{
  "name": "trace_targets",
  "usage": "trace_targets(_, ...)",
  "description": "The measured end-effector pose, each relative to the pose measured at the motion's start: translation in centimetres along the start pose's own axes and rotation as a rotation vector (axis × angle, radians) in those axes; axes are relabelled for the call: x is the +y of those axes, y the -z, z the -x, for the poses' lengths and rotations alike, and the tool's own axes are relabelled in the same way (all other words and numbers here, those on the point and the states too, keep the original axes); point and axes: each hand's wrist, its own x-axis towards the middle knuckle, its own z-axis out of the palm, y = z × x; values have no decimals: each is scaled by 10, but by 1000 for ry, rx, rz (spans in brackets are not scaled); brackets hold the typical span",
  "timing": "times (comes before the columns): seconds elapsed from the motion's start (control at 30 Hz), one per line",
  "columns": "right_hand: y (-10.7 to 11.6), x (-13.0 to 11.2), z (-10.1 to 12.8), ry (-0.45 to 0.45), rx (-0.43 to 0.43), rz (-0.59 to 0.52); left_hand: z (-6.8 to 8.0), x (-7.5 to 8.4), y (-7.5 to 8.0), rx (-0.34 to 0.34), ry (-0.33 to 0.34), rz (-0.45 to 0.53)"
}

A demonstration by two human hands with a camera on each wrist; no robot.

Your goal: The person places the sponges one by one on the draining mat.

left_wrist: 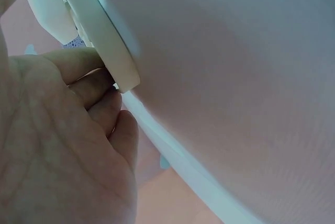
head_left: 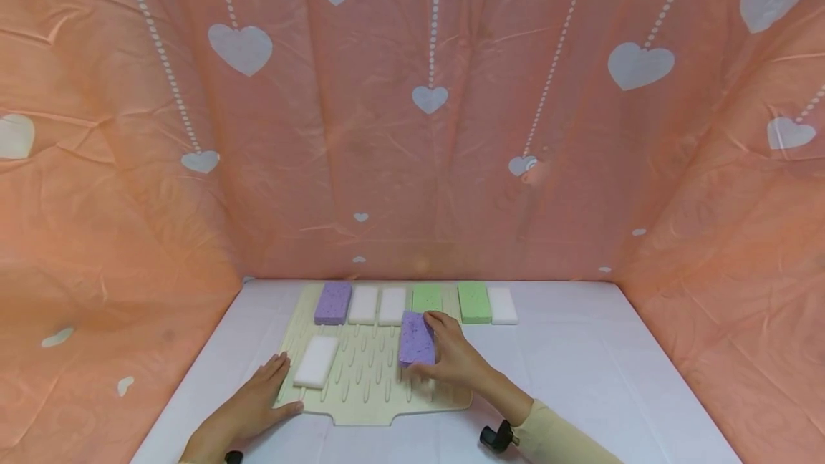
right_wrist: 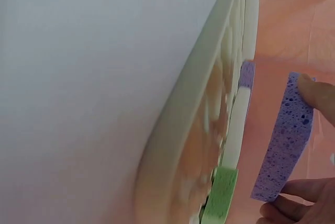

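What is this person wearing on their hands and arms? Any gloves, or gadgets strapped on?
No gloves: both hands are bare. The right hand comes out of a pale cream long sleeve, with a small black device sitting at the wrist. The left hand has a similar black piece at its wrist, mostly cut off by the picture's edge; no sleeve shows on that arm.

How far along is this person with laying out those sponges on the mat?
Roughly midway, it seems. A row of sponges lies along the far edge of the cream mat, the green sponge and the end white one beside it on the table. One white sponge starts a nearer row. The right hand holds a purple sponge above the mat; the left hand steadies its corner.
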Motion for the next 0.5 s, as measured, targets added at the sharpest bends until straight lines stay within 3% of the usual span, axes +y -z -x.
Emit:
trace_targets(0.27,-23,-14,-11,10,-56,17,1,1,2,14,-15,-8)
trace_targets(0.5,-39,-25,-15,-40,-128,-11,2,0,0,26,-40,7)
